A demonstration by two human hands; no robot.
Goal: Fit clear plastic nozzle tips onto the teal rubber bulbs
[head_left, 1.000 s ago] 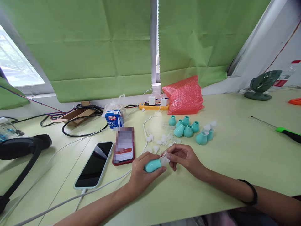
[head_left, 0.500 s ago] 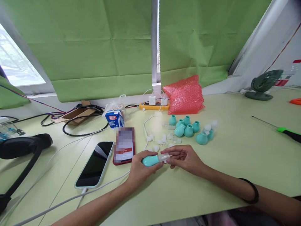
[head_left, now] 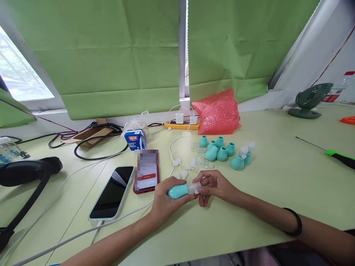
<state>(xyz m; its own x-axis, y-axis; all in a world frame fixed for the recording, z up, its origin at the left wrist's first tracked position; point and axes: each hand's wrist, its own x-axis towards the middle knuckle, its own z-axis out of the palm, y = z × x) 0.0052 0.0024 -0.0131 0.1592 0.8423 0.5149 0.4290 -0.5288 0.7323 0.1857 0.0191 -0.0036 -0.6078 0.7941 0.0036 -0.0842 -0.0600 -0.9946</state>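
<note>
My left hand (head_left: 166, 195) is wrapped round a teal squeeze bulb (head_left: 177, 191), which lies sideways above the table. On the bulb's right end sits a translucent nozzle (head_left: 192, 188). My right hand (head_left: 215, 187) pinches the tip of this nozzle between thumb and forefinger, its other fingers curled. Just behind the hands, several small clear and white plastic pieces (head_left: 192, 164) are scattered. Several more teal bulbs (head_left: 222, 153), most with open necks, stand or lie to their right. Two further bulbs (head_left: 237, 162) have translucent pieces on or against them.
Left of my hands lie a black-screened phone (head_left: 112, 194) on a cable and a red-cased phone (head_left: 149, 179). Farther back are a milk carton (head_left: 135, 139), an orange power strip (head_left: 170, 125) and pink bubble wrap (head_left: 219, 118). A screwdriver (head_left: 332, 153) and a fan (head_left: 312, 98) are at the right.
My right thumb and forefinger have closed in on the nozzle tip, and the other fingers have curled lower. The left hand keeps its hold on the bulb, nearly in place.
</note>
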